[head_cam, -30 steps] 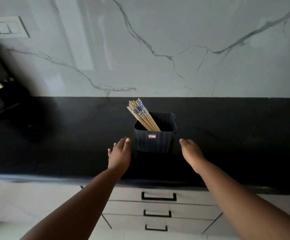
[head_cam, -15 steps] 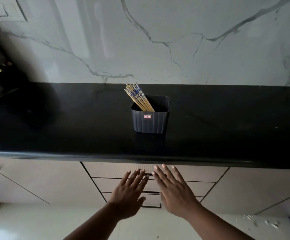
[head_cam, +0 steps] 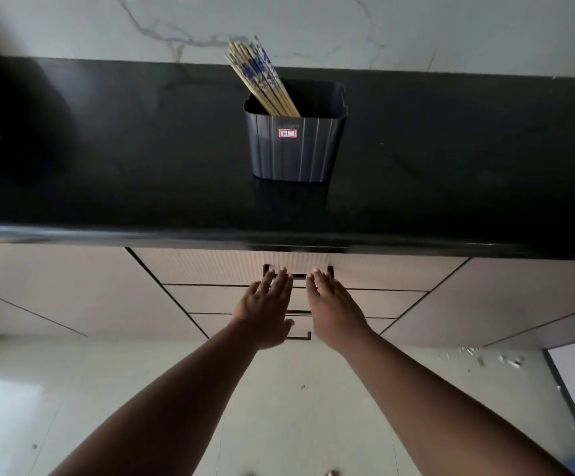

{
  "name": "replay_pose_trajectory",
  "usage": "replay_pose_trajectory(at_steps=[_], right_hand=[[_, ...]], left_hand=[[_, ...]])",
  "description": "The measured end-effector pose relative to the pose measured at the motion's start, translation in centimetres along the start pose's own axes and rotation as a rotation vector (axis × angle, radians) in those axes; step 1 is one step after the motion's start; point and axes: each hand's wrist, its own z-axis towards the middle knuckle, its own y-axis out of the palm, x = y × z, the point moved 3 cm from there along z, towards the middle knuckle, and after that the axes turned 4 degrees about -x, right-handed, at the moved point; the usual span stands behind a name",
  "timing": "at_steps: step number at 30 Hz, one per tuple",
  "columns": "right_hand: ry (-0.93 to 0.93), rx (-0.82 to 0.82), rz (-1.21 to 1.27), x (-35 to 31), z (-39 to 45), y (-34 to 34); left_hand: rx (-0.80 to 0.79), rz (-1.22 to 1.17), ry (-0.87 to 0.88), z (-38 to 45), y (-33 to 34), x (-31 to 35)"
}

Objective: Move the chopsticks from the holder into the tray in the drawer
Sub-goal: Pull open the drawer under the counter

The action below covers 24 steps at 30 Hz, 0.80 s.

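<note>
A dark ribbed holder [head_cam: 294,147] stands on the black counter [head_cam: 107,166]. A bundle of wooden chopsticks [head_cam: 262,80] with blue patterned tops leans to the left inside it. Below the counter edge is a closed top drawer [head_cam: 210,267] with a black handle [head_cam: 298,271]. My left hand [head_cam: 267,304] and my right hand [head_cam: 334,304] are stretched flat, side by side, with fingertips at that handle. Both hands hold nothing. The tray is hidden inside the closed drawer.
Two more closed drawers [head_cam: 210,298] sit below the top one, flanked by pale cabinet doors [head_cam: 55,286]. A marble wall [head_cam: 416,29] rises behind the counter. The pale floor [head_cam: 279,407] has white debris [head_cam: 485,355] at the right.
Both hands dropped from beside the holder to below the counter edge and then reached forward to the top drawer's handle. The view tilted down and moved closer.
</note>
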Motion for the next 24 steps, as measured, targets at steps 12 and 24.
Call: replay_pose_trajectory(at_steps=[12,24], right_hand=[[0.095,0.202,-0.032,-0.5,1.4,-0.2],[0.129,0.255,0.073,-0.8,0.1,-0.2]], left_hand=[[0.173,-0.149,-0.129,0.8,0.4,0.4],[0.205,-0.114,-0.127,-2.0,1.5,1.5]])
